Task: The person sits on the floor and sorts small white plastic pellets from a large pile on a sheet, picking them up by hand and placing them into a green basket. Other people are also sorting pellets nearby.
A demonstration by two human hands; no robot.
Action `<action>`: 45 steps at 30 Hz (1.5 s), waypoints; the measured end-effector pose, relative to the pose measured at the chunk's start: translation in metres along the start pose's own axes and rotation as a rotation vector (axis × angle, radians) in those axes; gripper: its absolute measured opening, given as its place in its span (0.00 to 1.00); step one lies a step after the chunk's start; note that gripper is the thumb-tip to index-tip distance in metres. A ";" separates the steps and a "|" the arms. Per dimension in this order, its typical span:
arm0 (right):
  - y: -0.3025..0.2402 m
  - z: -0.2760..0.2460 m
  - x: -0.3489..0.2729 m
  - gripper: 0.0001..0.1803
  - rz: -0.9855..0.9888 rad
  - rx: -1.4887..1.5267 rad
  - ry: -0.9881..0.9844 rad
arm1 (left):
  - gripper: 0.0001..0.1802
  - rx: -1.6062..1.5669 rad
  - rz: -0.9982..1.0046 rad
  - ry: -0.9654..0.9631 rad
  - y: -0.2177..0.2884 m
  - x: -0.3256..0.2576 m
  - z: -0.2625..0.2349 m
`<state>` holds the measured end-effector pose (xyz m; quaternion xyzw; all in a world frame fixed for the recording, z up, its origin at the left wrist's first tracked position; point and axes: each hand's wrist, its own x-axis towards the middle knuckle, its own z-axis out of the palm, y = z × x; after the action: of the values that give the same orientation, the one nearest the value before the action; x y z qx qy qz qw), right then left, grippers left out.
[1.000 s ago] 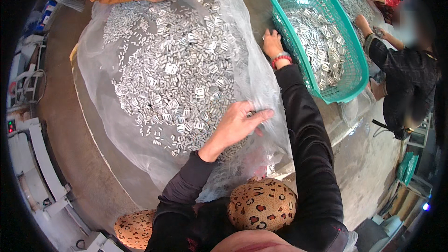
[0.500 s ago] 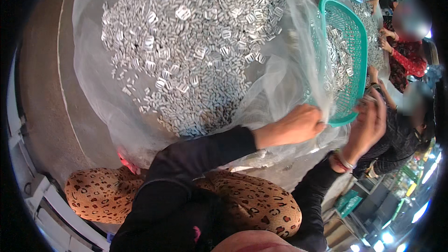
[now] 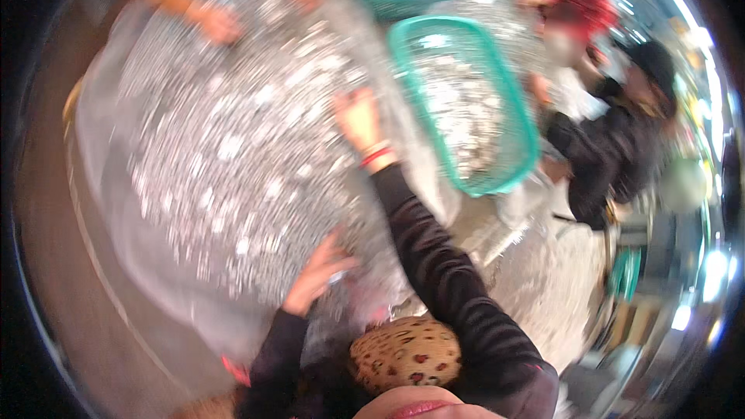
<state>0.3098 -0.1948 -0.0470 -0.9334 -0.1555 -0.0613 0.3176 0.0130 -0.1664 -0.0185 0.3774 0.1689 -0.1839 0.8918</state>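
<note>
Teal basket [image 3: 508,184], black sleeve [image 3: 434,240], red bracelet [image 3: 376,156], leopard-spotted tan trousers [image 3: 407,349]; the blurred small pieces [image 3: 233,147] seem silvery grey.

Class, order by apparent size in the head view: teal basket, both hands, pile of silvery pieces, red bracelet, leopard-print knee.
1. Pile of silvery pieces
2. Teal basket
3. Leopard-print knee, perhaps enlarged by nearness
4. Right hand and left hand: too alike and blurred to rank
5. Red bracelet
</note>
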 end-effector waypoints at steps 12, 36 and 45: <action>-0.035 0.020 -0.125 0.27 -0.197 -0.060 -0.448 | 0.22 1.644 0.307 0.443 0.102 0.029 -0.103; -0.070 -0.061 -0.149 0.14 0.782 1.515 -0.819 | 0.32 1.790 0.048 0.542 0.099 -0.043 -0.131; -0.062 -0.073 -0.143 0.13 0.735 1.547 -0.852 | 0.17 1.096 0.123 0.608 0.145 -0.062 -0.093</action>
<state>0.1533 -0.2294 0.0158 -0.3992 0.0473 0.5068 0.7626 0.0093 0.0081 0.0360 0.8240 0.2741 -0.0767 0.4899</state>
